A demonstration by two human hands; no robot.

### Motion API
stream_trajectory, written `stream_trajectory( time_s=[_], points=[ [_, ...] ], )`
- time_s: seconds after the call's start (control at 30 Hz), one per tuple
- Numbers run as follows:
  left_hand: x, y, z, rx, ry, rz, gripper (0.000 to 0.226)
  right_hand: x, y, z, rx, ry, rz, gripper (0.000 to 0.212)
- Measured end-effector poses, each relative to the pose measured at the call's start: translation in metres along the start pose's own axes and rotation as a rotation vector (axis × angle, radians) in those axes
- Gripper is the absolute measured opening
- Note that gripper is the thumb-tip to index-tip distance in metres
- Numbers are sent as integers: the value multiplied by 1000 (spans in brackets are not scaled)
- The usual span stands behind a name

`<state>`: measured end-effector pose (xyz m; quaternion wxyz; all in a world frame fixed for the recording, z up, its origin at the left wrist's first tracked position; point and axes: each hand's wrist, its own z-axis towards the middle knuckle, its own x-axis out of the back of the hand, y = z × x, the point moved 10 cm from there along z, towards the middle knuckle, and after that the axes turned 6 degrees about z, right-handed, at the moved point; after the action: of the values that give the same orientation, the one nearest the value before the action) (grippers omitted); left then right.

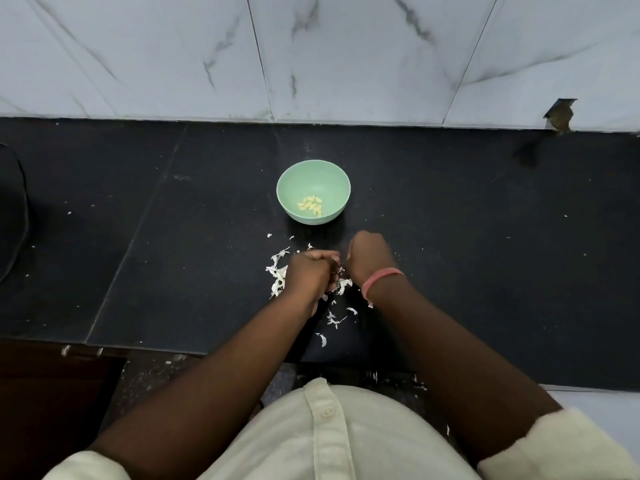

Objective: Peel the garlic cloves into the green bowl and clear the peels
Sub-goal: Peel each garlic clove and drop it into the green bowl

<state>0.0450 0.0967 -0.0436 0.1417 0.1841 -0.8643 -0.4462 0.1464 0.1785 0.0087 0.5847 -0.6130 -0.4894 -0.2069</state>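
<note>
Green bowl (313, 192) sits on dark counter (485, 254), just beyond the hands. Small heap of peeled yellow cloves (310, 205) on its floor. No unpeeled cloves visible on the counter.

White peels (277, 275) scattered on the counter under and around both hands, a few trailing toward the near edge; stray bits lie below the edge as well.

Left hand (311, 275) fingers curled over the peel pile, knuckles up; it seems to be gathering or clutching peels, but what sits inside the curl is hidden. Right hand (369, 259), pink band (381, 278) at wrist, also curled, fingertips down near the left hand's; cannot tell if it holds anything.

Judged stage: peeling looks done or nearly so, clearing of peels in hand.

Risks from here:
- Peels are thin and light; a quick sweep could flick them off the near edge, where some have already dropped
- Bowl is near; a sweep pushed forward could throw peels in among the cloves or knock the bowl
- A small clove hidden in the pile could go out with the peels if the handful is not checked
</note>
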Motion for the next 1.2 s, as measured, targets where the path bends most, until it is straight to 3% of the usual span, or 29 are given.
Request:
stream_trajectory(
  time_s=[0.17, 0.27, 0.67, 0.97, 1.07, 1.2],
  points=[
    [4, 2, -1, -43, -12, -37, 13, -8, 33, -12, -133, -5, 599, 27],
    [3, 4, -2, -83, -29, -46, 10, -14, 39, -21, -164, -32, 749, 28],
    [-6, -5, 0, -18, -95, 85, 19, -18, 44, -24, -140, 22, 725, 28],
    [-9, 1, -7, 77, -172, -89, 23, -23, 40, -27, -204, -60, 1099, 11],
    [-11, 8, -10, 67, -194, -134, 23, -9, 35, -30, -135, 80, 1079, 9],
    [-16, 14, -15, 46, -206, -107, 23, 4, 34, -34, -43, 295, 895, 20]
  ],
)
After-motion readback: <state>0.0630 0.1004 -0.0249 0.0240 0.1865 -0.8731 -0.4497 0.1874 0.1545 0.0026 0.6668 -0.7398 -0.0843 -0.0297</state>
